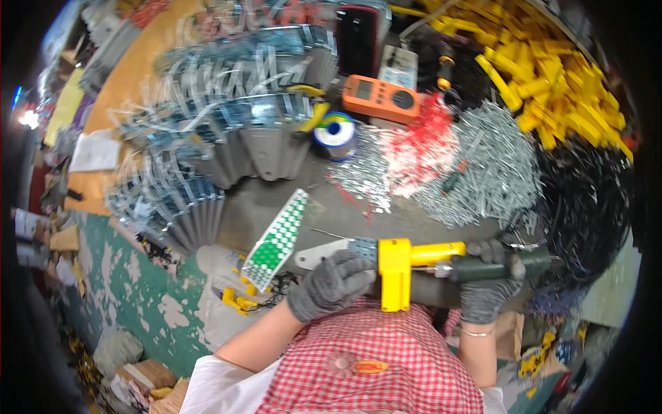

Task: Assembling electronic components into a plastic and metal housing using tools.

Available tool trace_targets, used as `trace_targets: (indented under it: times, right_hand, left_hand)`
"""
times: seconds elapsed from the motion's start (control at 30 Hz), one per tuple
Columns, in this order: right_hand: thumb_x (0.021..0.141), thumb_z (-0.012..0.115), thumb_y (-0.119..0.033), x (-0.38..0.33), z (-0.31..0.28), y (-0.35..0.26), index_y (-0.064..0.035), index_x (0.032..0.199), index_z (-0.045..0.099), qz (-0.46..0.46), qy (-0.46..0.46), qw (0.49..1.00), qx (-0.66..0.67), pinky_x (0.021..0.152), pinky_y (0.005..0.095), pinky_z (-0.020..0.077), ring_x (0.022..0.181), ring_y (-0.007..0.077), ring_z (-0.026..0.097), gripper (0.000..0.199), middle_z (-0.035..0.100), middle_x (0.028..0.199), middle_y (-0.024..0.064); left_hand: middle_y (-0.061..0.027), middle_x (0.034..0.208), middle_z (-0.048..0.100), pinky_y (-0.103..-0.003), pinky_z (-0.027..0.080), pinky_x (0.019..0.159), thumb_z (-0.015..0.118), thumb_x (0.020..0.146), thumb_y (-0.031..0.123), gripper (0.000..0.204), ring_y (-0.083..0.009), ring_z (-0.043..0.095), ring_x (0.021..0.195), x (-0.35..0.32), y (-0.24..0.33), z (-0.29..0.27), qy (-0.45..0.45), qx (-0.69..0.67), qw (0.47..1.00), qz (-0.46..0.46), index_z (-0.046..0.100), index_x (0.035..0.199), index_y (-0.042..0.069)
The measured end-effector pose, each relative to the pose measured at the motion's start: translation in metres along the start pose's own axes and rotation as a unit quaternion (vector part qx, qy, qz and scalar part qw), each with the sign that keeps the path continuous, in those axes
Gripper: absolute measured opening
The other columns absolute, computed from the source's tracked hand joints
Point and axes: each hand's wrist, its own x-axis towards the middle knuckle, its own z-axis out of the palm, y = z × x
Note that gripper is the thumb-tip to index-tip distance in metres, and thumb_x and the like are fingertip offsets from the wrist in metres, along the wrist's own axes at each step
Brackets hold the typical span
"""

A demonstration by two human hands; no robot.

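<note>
My left hand (334, 283), in a grey knit glove, is closed around the grey end of a yellow plastic part (395, 276) with a handle-like arm and a flat grey plate (321, 253) sticking out to the left. In my gloved right hand (491, 286) is a dark green electric screwdriver (465, 269), lying level with its tip end pointing left at the yellow part. Whether the tip touches a screw cannot be made out. Just left of the work, a green-and-white patterned panel (276, 241) stands tilted on the bench.
Rows of grey plastic housings with clear strips (269, 152) fill the back left. Behind the work are a solder spool (336, 134), an orange meter (381, 99) and heaps of screws (489, 165). Yellow plastic parts (552, 83) and black wires (586, 200) lie at the right.
</note>
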Motion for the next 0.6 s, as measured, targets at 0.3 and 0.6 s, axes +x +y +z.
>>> trace_targets:
  times: [0.3, 0.6]
  right_hand:
    - [0.079, 0.069, -0.025, -0.004, 0.008, 0.003, -0.0119, 0.108, 0.061, -0.026, -0.018, 0.999, -0.026, 0.085, 0.0362, 0.043, 0.072, 0.0136, 0.046, 0.033, 0.043, 0.074, -0.004]
    - [0.077, 0.071, -0.029, -0.005, 0.003, 0.001, -0.0121, 0.108, 0.064, -0.025, -0.02, 0.999, -0.022, 0.088, 0.0355, 0.0439, 0.074, 0.0138, 0.048, 0.036, 0.045, 0.077, -0.0032]
  left_hand:
    - [-0.0094, 0.097, 0.069, -0.039, 0.053, 0.075, 0.073, 0.078, -0.001, 0.029, -0.0296, 0.064, 0.083, 0.013, 0.003, -0.002, 0.042, -0.07, 0.997, -0.008, 0.065, 0.105, 0.005]
    - [-0.0099, 0.099, 0.07, -0.04, 0.053, 0.077, 0.077, 0.075, -0.003, 0.036, -0.0306, 0.067, 0.088, 0.014, 0.0, -0.004, 0.034, -0.118, 0.991, -0.045, 0.064, 0.108, 0.007]
